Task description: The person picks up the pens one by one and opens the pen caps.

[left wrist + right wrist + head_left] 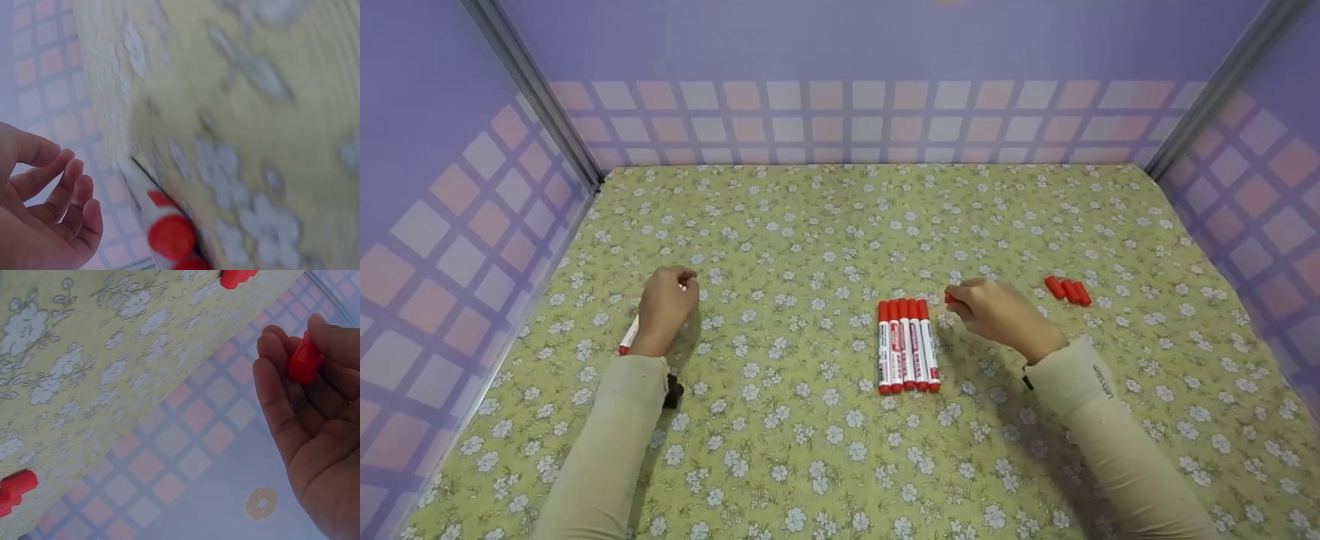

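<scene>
My right hand (997,311) pinches a small red marker cap (305,360) between thumb and fingers, raised just right of a row of markers (907,345). These white-bodied markers lie side by side with red caps at the far end. On the left, my left hand (666,304) hovers over white markers (169,233) with red ends, which it mostly hides in the head view. In the left wrist view its fingers (70,194) are loosely bent, with nothing seen between them, apart from the markers.
Three loose red caps (1067,290) lie together on the right side of the table. A flowered yellow-green cloth (810,225) covers the table. Purple panels with a checkered band (847,97) stand along the back and both sides.
</scene>
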A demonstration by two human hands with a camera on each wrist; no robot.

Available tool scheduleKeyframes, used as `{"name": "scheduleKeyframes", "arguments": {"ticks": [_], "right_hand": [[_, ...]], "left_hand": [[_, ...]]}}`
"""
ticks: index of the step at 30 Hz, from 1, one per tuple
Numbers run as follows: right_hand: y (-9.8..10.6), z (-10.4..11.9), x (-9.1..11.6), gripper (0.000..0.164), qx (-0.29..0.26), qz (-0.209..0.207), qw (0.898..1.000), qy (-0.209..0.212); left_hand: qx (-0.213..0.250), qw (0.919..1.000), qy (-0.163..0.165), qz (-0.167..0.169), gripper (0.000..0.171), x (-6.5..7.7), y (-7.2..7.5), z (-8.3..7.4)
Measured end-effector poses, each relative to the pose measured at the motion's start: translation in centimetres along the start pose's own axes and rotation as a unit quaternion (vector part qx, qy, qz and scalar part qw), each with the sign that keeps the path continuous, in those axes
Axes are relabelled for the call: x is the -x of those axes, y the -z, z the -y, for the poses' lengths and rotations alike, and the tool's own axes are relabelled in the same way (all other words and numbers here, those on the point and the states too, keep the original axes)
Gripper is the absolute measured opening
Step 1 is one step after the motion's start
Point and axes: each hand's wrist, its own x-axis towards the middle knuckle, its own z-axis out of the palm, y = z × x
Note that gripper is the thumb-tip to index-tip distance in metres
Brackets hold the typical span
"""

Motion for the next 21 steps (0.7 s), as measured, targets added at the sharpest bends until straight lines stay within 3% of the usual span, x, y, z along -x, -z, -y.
{"name": "scheduleKeyframes", "arguments": {"ticks": [10,21], "right_hand": [[-0.3,-2.5,0.8,0.015,-0.001,0.003,0.997,-0.071],[-0.5,-5.7,2.1,0.015,-0.013,-0.052,0.991,-0.120]], "left_hand": [[0.022,0.9989,-0.030,0.029,0.033,0.5,-2.6,-2.8],[0.053,0.9932,-0.052,0.089,0.031,1.6,-5.3,-6.3]]}}
